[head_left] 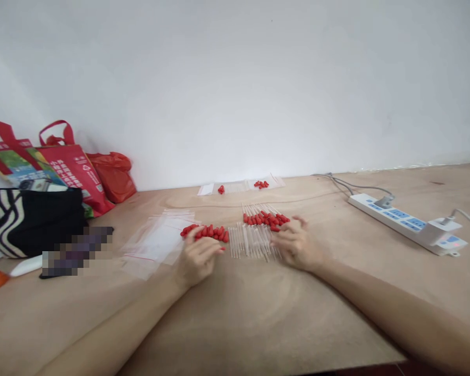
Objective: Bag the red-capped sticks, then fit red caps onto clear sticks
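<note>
My left hand [198, 259] is closed, with a small red rubber bulb [222, 249] pinched at its fingertips. Just beyond it lies a heap of similar red bulbs [209, 231]. Several thin clear tubes [250, 241], which look like glass dropper tubes, lie side by side between my hands. My right hand [294, 243] rests at the right end of this row, its fingers apart and touching or nearly touching the tubes. Behind the row is a group of tubes fitted with red bulbs [265, 216], their clear stems pointing toward the wall.
Clear zip bags [160, 237] are spread left of the bulbs. More bags [237, 186] with red pieces lie by the wall. A power strip [405, 222] with cables stands at right. Shopping bags [76, 169], a black striped bag [43, 219] and a blurred dark item [78, 253] occupy the left.
</note>
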`<state>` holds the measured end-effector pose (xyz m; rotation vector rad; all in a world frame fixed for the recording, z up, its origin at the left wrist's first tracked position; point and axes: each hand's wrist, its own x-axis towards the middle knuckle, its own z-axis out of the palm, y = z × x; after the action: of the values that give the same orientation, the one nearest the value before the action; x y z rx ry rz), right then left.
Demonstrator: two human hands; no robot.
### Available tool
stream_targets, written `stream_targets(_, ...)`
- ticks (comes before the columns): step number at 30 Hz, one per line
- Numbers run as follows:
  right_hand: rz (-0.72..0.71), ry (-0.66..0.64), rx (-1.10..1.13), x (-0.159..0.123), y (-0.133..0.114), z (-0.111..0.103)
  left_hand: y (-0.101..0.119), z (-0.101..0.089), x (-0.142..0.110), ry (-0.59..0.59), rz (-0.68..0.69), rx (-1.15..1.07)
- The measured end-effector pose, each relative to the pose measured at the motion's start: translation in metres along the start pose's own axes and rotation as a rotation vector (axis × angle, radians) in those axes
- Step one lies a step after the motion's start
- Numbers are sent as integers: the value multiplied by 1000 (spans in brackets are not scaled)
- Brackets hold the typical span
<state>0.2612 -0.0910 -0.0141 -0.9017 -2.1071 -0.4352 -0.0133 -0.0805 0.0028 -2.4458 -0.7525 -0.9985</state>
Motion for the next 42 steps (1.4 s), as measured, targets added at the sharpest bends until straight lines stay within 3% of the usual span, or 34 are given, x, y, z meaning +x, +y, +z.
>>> stream_targets(3,195,39,-18,-2,12,-2,-16,-5,-7,82,-110,31)
stream_targets(10,317,-9,-23,17,-7,20,-22,4,4,84,-355,-41)
stream_targets(18,388,-218,-183,42,-18,41,-46,0,24,-149,-691,-71)
stream_targets(25,361,-366,-207,42,-36,43,-41,3,21,-328,-580,80)
stream_targets(32,357,-391,-172,42,-44,40,-43,-1,17,-362,-554,137)
stream_targets(38,406,-242,-163,40,-33,31,-45,-1,12,-167,-509,179)
stream_targets(42,418,-121,-196,22,-4,18,-36,8,23,-189,-444,117)
